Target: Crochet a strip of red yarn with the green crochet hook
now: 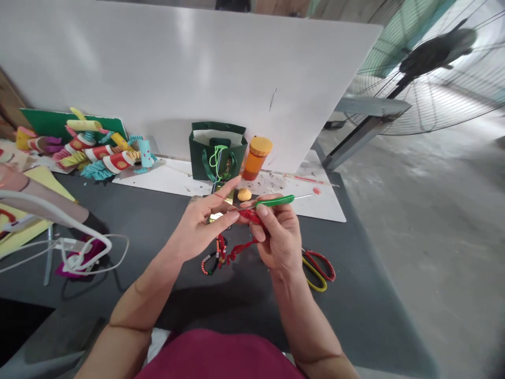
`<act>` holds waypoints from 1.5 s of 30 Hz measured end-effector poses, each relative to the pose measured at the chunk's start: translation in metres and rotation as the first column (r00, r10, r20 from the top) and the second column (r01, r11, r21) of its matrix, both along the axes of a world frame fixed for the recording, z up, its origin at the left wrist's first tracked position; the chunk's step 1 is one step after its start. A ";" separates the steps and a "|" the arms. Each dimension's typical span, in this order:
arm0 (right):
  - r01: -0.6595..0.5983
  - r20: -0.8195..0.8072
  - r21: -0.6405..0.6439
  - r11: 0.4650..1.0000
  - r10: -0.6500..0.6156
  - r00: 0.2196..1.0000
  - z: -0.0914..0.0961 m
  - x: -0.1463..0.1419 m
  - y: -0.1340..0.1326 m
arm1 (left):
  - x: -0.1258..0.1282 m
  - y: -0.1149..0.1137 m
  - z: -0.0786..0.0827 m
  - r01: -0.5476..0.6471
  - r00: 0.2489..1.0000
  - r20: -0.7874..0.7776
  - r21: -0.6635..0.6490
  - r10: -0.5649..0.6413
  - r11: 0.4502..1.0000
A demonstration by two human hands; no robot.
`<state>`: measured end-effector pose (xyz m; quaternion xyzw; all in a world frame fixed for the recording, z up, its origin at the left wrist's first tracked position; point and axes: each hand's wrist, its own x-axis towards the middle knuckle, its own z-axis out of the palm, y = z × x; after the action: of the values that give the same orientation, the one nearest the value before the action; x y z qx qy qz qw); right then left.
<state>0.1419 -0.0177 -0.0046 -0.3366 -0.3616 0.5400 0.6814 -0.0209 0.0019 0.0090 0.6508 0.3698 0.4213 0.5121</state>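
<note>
My right hand (pixel 279 237) grips a green-handled crochet hook (pixel 274 200), whose thin metal shaft points toward my left hand (pixel 201 223). Between the two hands sits a small piece of red crochet (pixel 250 216), pinched by my left fingers and partly hidden by them. A twisted red chain (pixel 240 250) hangs down from it toward the table. Just below lies a tangle of beaded strings (pixel 215 258). Red-and-yellow-handled scissors (pixel 317 271) rest to the right of my right hand.
The dark table (pixel 347 263) holds a small yellow ball (pixel 244 194), a green paper bag (pixel 218 152), an orange bottle (pixel 255 158) and colourful paper crafts (pixel 98 155). White cables (pixel 79 250) lie at left. A white board (pixel 177 68) stands behind; a large fan (pixel 426 89) stands at right.
</note>
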 end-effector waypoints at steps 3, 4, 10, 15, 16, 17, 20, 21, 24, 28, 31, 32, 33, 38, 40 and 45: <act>0.014 -0.003 0.045 0.999 -0.014 1.000 0.003 0.002 0.000 | -0.002 -0.006 0.002 -0.064 0.994 -0.081 0.140 0.076 0.988; 0.039 0.000 0.061 0.997 -0.039 0.999 0.004 0.002 -0.001 | -0.003 -0.010 0.004 -0.103 0.988 -0.095 0.216 0.126 0.971; 0.080 0.039 0.132 0.988 -0.086 0.996 0.009 0.002 -0.009 | 0.003 -0.022 0.010 -0.095 0.993 0.079 0.154 0.083 0.983; 0.111 0.061 0.199 0.974 -0.125 0.990 0.003 -0.002 -0.010 | 0.015 -0.007 -0.002 0.013 0.914 0.403 -0.150 0.049 0.989; 0.125 0.090 0.224 0.966 -0.149 0.985 0.001 -0.003 -0.011 | 0.017 -0.006 -0.004 0.019 0.895 0.441 -0.182 0.064 0.983; 0.141 0.131 0.258 0.956 -0.179 0.975 -0.001 -0.003 -0.011 | 0.019 -0.005 -0.006 0.023 0.880 0.469 -0.209 0.079 0.978; 0.184 0.273 0.403 0.896 -0.310 0.911 -0.010 -0.004 -0.012 | 0.023 -0.005 -0.008 0.036 0.842 0.529 -0.257 0.109 0.966; 0.192 0.307 0.466 0.864 -0.361 0.881 -0.013 -0.004 -0.012 | 0.024 -0.006 -0.008 0.045 0.829 0.549 -0.264 0.111 0.963; 0.208 0.332 0.608 0.766 -0.483 0.810 -0.021 -0.006 -0.008 | 0.024 -0.007 -0.006 0.094 0.796 0.596 -0.295 0.106 0.951; 0.255 0.217 0.450 0.856 -0.381 0.899 -0.020 -0.010 -0.002 | 0.021 -0.005 -0.004 0.162 0.810 0.579 -0.377 0.095 0.912; 0.202 0.081 0.269 0.942 -0.231 0.970 -0.014 -0.011 0.000 | 0.018 -0.001 -0.005 0.165 0.820 0.562 -0.409 0.105 0.897; 0.188 0.047 0.236 0.953 -0.204 0.978 -0.012 -0.011 0.001 | 0.017 0.000 -0.006 0.165 0.820 0.562 -0.409 0.105 0.897; 0.180 0.022 0.214 0.960 -0.189 0.982 -0.010 -0.011 0.001 | 0.016 0.001 -0.006 0.165 0.821 0.561 -0.405 0.102 0.899; 0.166 0.037 0.142 0.976 -0.173 0.984 -0.007 -0.009 0.002 | 0.014 0.002 -0.005 0.164 0.834 0.547 -0.368 0.071 0.915; 0.163 0.037 0.124 0.979 -0.169 0.985 -0.006 -0.008 0.002 | 0.014 0.001 -0.004 0.164 0.835 0.547 -0.360 0.065 0.919; 0.092 -0.038 0.102 0.991 -0.089 0.995 -0.005 -0.007 0.003 | 0.014 0.001 -0.005 0.120 0.852 0.516 -0.363 0.092 0.924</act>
<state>0.1349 -0.0152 -0.0097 -0.3078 -0.3622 0.4946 0.7276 -0.0067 0.0026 0.0044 0.4015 0.2863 0.4981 0.7133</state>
